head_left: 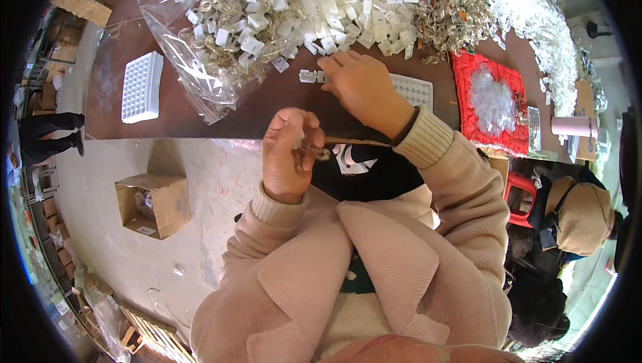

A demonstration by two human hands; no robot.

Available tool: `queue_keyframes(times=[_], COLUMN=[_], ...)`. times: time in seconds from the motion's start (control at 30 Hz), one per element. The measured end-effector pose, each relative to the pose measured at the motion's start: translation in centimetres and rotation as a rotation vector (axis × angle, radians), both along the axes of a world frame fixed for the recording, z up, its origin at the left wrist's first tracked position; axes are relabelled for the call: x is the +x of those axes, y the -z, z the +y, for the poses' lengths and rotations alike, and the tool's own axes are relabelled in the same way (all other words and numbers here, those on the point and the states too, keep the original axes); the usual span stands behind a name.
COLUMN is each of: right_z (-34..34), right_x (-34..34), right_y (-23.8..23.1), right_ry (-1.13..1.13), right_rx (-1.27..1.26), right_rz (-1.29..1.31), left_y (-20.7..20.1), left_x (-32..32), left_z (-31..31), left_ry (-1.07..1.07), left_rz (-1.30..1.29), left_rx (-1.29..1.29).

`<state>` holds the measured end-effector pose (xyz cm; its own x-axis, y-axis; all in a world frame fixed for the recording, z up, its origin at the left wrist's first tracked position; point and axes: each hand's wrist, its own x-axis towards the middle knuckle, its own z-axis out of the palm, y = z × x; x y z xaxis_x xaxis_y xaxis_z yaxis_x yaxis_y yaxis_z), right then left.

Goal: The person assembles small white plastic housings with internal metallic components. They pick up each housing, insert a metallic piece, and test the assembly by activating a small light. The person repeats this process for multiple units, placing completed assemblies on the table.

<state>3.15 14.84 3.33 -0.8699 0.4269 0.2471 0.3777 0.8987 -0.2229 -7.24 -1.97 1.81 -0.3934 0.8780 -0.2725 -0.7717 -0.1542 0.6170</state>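
Observation:
My left hand (289,156) is raised just off the table's near edge, its fingers curled and closed on a small clear ring-shaped piece (322,154). Something whitish also shows between those fingers. Over the table, my right hand (364,87) reaches to the left, thumb and fingertips closing around the end of a small white plastic tag (308,77) that lies on the brown surface. Beyond both hands spreads a heap of white plastic tags (348,2) with clear ring pieces among them. A white gridded tray (413,90) lies partly hidden under my right wrist.
A stack of white gridded trays (142,87) stands at the table's left, beside a clear plastic bag (200,89). To the right are a red quilted cloth (465,105) bearing clear bits and a pink cup (574,126). An open cardboard box (154,206) is on the floor.

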Motion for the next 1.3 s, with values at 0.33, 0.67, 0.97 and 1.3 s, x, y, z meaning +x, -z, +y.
queue_keyframes(times=[0.33,0.67,0.97,1.3], right_z=[0.0,4.9,9.8,3.7], right_x=[5.4,3.1,-2.1,2.5], right_y=[-6.4,-7.0,-5.6,-3.1], right_ry=[-0.35,0.04,0.259,0.193], right_rx=[-0.156,-0.11,0.203,-0.321], right_rz=[0.125,0.365,0.321,0.353], left_y=[-0.3,-0.5,0.0,0.5], left_x=[0.1,0.4,0.0,0.2], left_z=[0.8,1.7,2.0,2.5], left_ry=[0.285,0.328,0.277,0.25], left_rz=[-0.105,-0.183,-0.223,-0.195], left_rx=[-0.015,-0.044,-0.024,0.026])
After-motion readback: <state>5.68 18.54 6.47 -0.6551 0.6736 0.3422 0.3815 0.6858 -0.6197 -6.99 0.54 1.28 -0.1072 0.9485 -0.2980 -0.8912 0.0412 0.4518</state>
